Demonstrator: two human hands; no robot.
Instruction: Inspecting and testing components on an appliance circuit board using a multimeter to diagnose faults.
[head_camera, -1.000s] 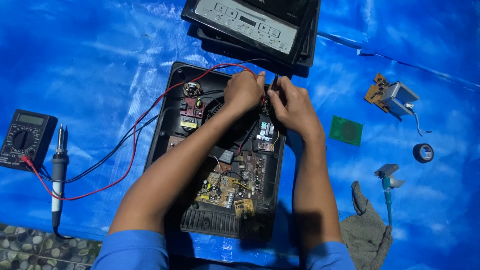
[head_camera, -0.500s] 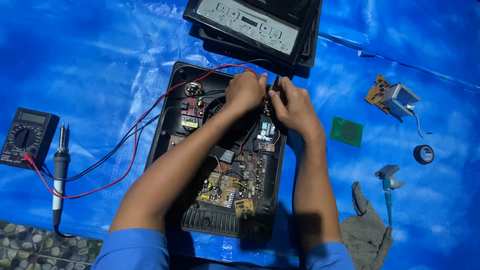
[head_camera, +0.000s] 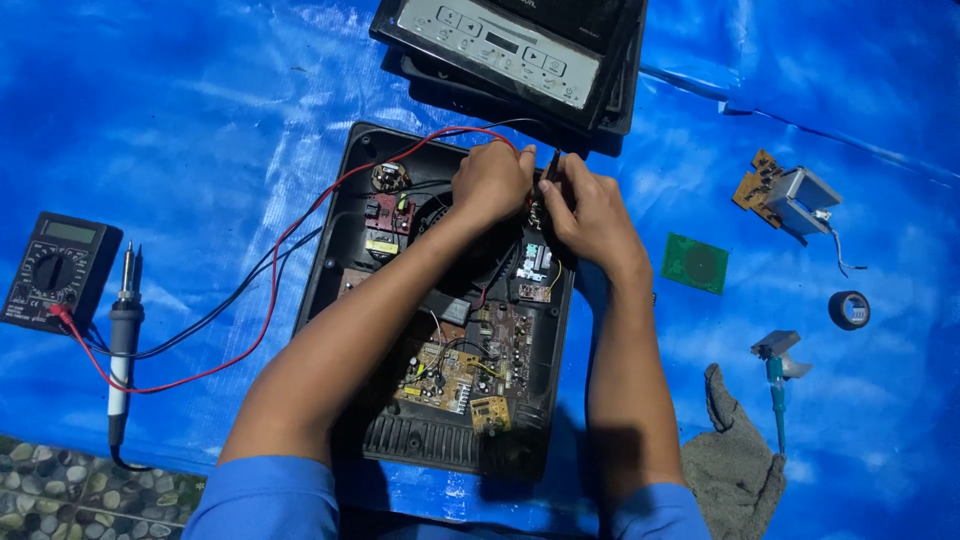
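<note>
An opened black appliance base (head_camera: 340, 215) with exposed circuit boards (head_camera: 455, 365) lies on a blue tarp. My left hand (head_camera: 490, 182) is closed on the red test probe at the base's far right corner. My right hand (head_camera: 590, 215) grips the black test probe (head_camera: 552, 165) right beside it, the tips pressed down into the electronics. Red and black leads (head_camera: 270, 290) run left to a black multimeter (head_camera: 55, 270).
A soldering iron (head_camera: 122, 340) lies beside the multimeter. The appliance's top panel (head_camera: 510, 50) sits at the far edge. On the right are a small board with a metal part (head_camera: 785, 195), a green board (head_camera: 695, 263), a tape roll (head_camera: 849, 310), a grey cloth (head_camera: 735, 460) and a small tool (head_camera: 777, 375).
Both hands stay at the same spot on the base; the view has shifted very slightly. Nothing else has moved.
</note>
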